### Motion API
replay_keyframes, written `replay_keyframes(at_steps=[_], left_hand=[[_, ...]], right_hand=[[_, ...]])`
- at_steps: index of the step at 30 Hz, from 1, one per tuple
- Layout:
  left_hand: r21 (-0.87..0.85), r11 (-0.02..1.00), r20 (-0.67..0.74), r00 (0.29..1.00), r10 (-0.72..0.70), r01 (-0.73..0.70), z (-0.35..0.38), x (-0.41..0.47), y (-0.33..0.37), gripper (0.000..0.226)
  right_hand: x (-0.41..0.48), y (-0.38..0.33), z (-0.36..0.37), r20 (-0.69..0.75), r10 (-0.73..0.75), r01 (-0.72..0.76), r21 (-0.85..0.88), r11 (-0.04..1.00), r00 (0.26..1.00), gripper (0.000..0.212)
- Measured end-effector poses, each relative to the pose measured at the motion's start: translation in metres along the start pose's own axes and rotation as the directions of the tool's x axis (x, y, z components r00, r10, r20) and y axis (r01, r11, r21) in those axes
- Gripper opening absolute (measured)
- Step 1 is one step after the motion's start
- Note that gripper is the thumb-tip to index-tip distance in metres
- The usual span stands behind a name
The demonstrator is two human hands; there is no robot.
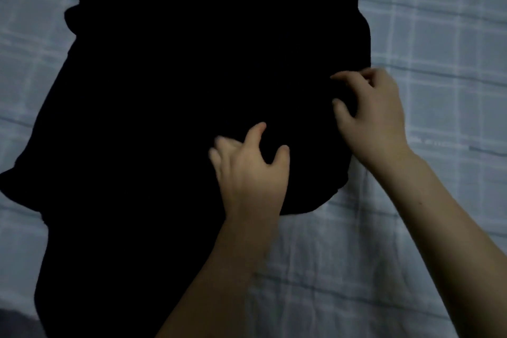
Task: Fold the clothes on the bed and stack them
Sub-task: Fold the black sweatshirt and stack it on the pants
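Covering most of the pale checked bed sheet (439, 35): a big black garment (178, 90), spread flat, too dark for any detail. Right hand (370, 118) at its right edge, fingers curled, pinching fabric maybe, can't tell. Left hand (252, 170) on top, fingers spread, released.

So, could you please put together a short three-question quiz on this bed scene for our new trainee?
1. True or false: both hands rest on the black garment.
2. Which hand is at the garment's right edge? A) left hand B) right hand
3. What pattern does the bedsheet show?

Key: 1. True; the fingers are spread or curled, and no closed grip on the cloth shows. 2. B. 3. A pale blue check with white lines.
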State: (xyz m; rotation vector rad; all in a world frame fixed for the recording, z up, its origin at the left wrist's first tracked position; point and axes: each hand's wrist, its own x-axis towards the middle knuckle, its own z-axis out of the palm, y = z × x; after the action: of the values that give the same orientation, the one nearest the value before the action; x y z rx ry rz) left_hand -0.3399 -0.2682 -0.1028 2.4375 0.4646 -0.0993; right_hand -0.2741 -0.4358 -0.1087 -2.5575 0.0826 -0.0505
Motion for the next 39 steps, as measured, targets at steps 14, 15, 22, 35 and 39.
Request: replay_keyframes(at_steps=[14, 15, 22, 35, 39], left_hand=[[0.461, 0.647, 0.349, 0.795, 0.497, -0.607, -0.022, 0.113, -0.067, 0.062], [0.478, 0.62, 0.297, 0.779, 0.552, -0.622, -0.035, 0.113, -0.072, 0.062], [0.544, 0.561, 0.268, 0.763, 0.588, -0.624, -0.122, 0.123, -0.184, 0.055], [0.343, 0.633, 0.407, 0.717, 0.566, -0.694, -0.118, 0.081, -0.242, 0.056], [0.261, 0.674, 0.423, 0.709, 0.564, -0.691, -0.135, 0.03, -0.267, 0.059]], right_hand=[[-0.021, -0.039, 0.067, 0.27, -0.113, 0.222, -0.421, 0.88, 0.956, 0.056], [-0.028, -0.047, 0.065, 0.239, -0.097, 0.186, -0.385, 0.904, 0.966, 0.057], [-0.101, -0.16, 0.129, 0.228, -0.218, 0.254, -0.144, 0.956, 0.949, 0.058], [-0.144, -0.166, 0.175, 0.171, -0.044, 0.096, -0.309, 0.946, 0.984, 0.056], [-0.196, -0.186, 0.169, 0.19, 0.045, -0.005, -0.209, 0.978, 0.981, 0.053]])
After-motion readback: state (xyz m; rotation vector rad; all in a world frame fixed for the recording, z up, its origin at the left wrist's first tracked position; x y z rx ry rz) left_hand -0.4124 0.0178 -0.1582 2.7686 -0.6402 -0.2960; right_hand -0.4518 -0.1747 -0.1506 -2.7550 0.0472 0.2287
